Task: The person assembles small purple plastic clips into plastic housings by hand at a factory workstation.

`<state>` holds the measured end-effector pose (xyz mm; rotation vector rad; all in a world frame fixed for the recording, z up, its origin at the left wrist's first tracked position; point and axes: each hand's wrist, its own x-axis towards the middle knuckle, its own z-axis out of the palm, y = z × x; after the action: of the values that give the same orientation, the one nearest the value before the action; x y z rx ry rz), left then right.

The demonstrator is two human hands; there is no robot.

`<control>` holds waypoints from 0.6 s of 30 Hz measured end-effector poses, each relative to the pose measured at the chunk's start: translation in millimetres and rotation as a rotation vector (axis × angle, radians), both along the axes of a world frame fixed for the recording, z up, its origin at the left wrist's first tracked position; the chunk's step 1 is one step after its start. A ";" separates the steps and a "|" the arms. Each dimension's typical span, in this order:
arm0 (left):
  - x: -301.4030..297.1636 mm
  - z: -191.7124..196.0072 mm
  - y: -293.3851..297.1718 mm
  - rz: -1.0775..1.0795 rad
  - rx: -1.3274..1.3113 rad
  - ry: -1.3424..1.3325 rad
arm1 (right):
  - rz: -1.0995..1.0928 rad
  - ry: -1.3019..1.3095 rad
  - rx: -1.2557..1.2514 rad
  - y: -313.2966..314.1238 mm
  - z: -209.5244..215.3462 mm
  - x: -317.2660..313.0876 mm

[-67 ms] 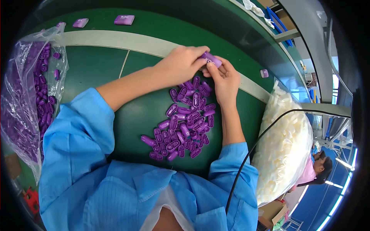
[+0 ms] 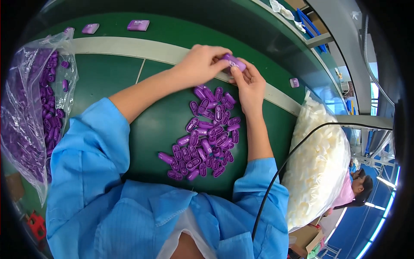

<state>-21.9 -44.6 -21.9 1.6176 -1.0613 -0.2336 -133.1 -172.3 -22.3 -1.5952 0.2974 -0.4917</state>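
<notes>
Above the far end of the pile, both my hands hold one small purple plastic case (image 2: 234,63) with white print on it. My left hand (image 2: 200,64) pinches its left end between thumb and fingers. The right end rests in the fingers of my right hand (image 2: 250,84), whose thumb presses on the near side. Part of the case is hidden behind my fingers. Below the hands, a heap of purple oval plastic caps (image 2: 207,138) lies on the green table (image 2: 148,142), some hollow side up and others rounded side up.
Similar purple cases stand on the green belt (image 2: 181,30) beyond a pale rail (image 2: 120,46). A clear bag of purple caps (image 2: 26,108) lies left, and a bag of cream-coloured pieces (image 2: 319,164) right. A black cable (image 2: 276,175) crosses at right. Another person (image 2: 351,187) sits farther right.
The purple case and both hands have shifted slightly, with the left hand a little to the left. On the belt, the purple cases have moved slightly. The heap of caps is unchanged.
</notes>
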 end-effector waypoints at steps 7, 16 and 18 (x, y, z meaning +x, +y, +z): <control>67.5 -17.7 6.1 0.356 0.136 -0.398 | -0.488 -0.060 -0.244 -73.7 -8.8 -9.1; -3.3 25.4 46.8 -0.298 0.222 -0.492 | -0.987 -0.188 -0.404 -194.8 -29.0 -57.8; -11.8 25.6 48.2 -0.331 0.280 -0.478 | -1.152 0.282 -0.764 -204.8 -27.1 -55.3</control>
<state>-33.7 3.5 3.7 1.7862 -1.7308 -0.2272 -188.4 -377.1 -49.4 -2.1224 1.4083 -1.3725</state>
